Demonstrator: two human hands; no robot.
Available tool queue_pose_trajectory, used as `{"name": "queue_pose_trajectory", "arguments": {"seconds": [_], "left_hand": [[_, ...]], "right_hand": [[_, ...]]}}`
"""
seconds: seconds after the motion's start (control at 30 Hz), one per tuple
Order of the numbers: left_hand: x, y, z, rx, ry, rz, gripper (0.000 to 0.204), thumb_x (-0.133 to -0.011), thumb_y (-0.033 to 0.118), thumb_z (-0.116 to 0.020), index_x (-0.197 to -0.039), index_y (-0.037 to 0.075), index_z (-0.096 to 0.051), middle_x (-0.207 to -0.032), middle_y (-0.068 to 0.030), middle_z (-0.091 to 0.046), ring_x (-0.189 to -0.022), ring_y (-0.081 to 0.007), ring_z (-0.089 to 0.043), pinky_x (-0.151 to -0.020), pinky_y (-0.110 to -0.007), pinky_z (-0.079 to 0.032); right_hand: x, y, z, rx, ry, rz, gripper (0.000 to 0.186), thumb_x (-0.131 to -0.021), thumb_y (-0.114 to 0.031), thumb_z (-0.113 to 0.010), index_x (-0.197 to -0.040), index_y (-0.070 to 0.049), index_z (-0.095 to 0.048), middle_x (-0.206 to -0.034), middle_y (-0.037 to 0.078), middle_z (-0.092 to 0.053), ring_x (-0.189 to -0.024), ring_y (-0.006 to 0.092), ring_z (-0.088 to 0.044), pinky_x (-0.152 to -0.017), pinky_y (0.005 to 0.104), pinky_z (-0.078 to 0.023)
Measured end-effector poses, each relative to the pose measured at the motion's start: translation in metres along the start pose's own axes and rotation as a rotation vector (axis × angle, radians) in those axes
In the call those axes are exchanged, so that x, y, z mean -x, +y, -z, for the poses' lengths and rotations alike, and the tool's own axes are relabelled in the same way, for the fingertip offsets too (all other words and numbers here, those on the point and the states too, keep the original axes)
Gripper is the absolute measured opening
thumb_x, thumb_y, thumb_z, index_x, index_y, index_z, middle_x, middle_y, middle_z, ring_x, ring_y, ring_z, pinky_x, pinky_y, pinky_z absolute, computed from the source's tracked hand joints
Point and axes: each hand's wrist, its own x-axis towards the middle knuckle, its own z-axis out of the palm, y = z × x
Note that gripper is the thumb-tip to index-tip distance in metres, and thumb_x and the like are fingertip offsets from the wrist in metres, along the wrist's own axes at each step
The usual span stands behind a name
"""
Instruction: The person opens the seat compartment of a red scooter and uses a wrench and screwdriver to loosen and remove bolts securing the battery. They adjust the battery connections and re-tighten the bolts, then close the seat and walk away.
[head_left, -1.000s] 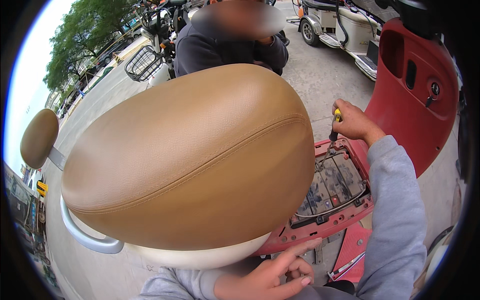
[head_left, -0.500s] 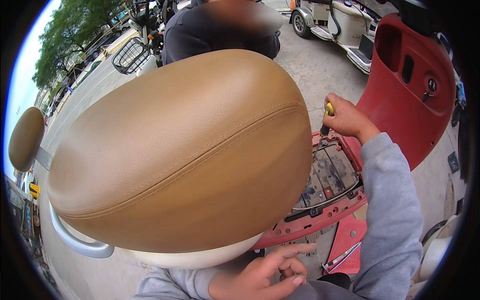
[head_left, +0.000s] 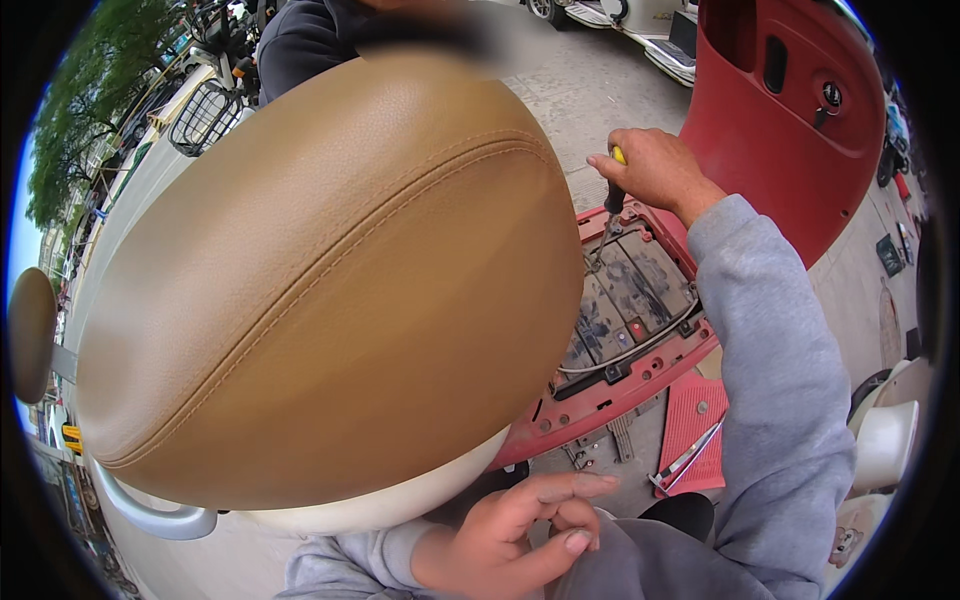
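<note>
My right hand (head_left: 650, 172) is closed around the yellow and black handle of a screwdriver (head_left: 614, 197). The shaft points down, its tip at the far-left part of the dusty dark batteries (head_left: 640, 275), which sit in the red frame (head_left: 600, 400) of a scooter. Low in the picture, my left hand (head_left: 525, 535) hangs in front of me with index finger and thumb stretched, the other fingers bent, and nothing in it. A large brown scooter seat (head_left: 350, 290) with a stitched seam is tilted up on the left and hides part of the battery bay.
The red front panel (head_left: 790, 120), with a key in its lock, rises at the right. Below the frame, a slim silver tool (head_left: 690, 458) lies on a red ribbed mat (head_left: 690, 420). A person in dark clothing (head_left: 305, 45) is beyond the seat. Another scooter (head_left: 665, 40) stands behind.
The view has shifted, so the seat and scooter appear farther left and higher. My right hand still holds the screwdriver over the batteries. My left hand keeps nearly the same pose.
</note>
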Motion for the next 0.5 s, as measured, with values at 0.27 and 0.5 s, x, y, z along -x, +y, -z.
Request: {"name": "queue_pose_trajectory", "arguments": {"seconds": [0.27, 0.5], "left_hand": [[0.006, -0.001, 0.003, 0.137, -0.028, 0.032, 0.041, -0.097, 0.002, -0.049, -0.136, -0.004, -0.037, -0.089, -0.0107, -0.060, -0.062, -0.0069, -0.048, -0.055, -0.021, -0.040], [0.005, 0.011, 0.001, 0.104, -0.004, 0.129, 0.039, -0.098, 0.002, -0.048, -0.135, -0.004, -0.037, -0.089, -0.0111, -0.060, -0.062, -0.0078, -0.049, -0.055, -0.022, -0.041]], "right_hand": [[0.003, -0.007, 0.007, -0.026, -0.035, -0.026, 0.033, -0.078, -0.027, -0.060, -0.099, -0.001, -0.058, -0.092, 0.020, -0.067, -0.089, 0.0378, -0.064, -0.078, 0.0453, -0.049], [0.007, -0.005, 0.006, -0.161, 0.003, 0.066, 0.034, -0.080, -0.029, -0.059, -0.100, -0.002, -0.058, -0.089, 0.019, -0.068, -0.089, 0.0388, -0.064, -0.080, 0.0442, -0.049]]}}
